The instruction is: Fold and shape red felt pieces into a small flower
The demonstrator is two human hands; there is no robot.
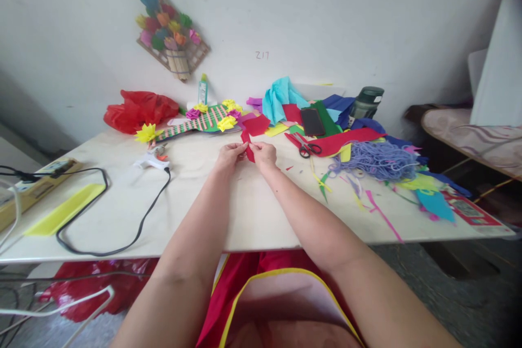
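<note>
Both my hands meet over the middle of the white table (253,212). My left hand (229,155) and my right hand (264,153) pinch a small piece of red paper (247,148) between their fingertips, holding it just above the tabletop. Just behind it lies a larger sheet of red paper (256,124). A pair of scissors (306,147) with red and black handles lies to the right of my right hand.
A glue gun (153,161) with a black cord (134,228) lies left, beside a yellow tray (65,209) and power strip (36,185). Paper flowers (212,117), a red bag (138,109), coloured sheets (310,111), purple yarn (377,160) and a dark cup (367,102) crowd the back and right.
</note>
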